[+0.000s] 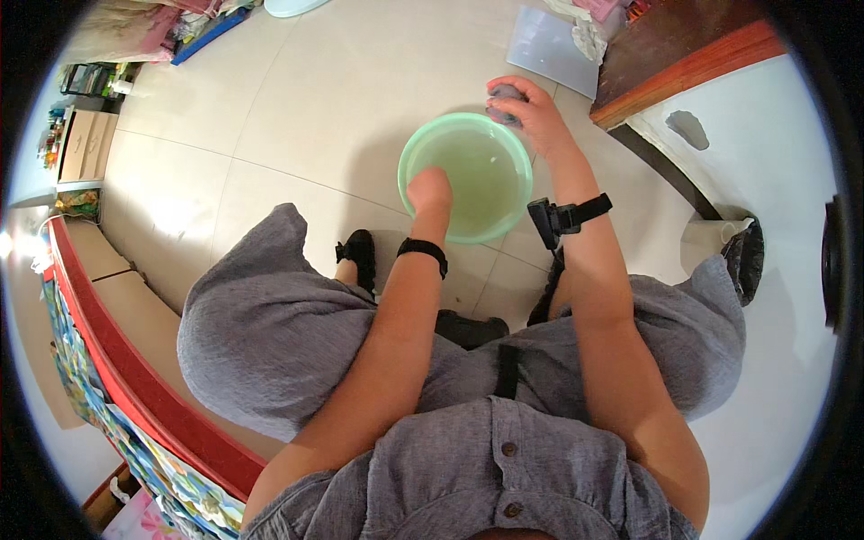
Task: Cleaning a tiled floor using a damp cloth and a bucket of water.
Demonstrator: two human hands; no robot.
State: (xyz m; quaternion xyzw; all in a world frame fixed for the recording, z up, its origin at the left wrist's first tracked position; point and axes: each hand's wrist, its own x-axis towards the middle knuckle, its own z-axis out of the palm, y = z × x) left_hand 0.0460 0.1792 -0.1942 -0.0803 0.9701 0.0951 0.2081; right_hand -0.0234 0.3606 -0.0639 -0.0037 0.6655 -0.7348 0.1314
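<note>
A round pale green basin (522,151) of cloudy water stands on the floor in front of my feet. My left hand (430,189) is over the basin's near left side, knuckles up, at or in the water. Its fingers are hidden, so what it may hold does not show. Beyond the basin's far right rim, my right hand (526,110) is closed around a small wadded grey cloth (506,106). Parts of the cloth bulge out between the thumb and fingers. Each of my wrists wears a black strap; the right one carries a small black box (544,220).
A flat whitish panel (553,49) lies on the floor beyond my right hand, beside brown wooden furniture (684,67). A bin with a black bag (745,261) stands at the right. A red-edged bed frame (135,378) runs along my left; small drawers (88,148) stand farther off.
</note>
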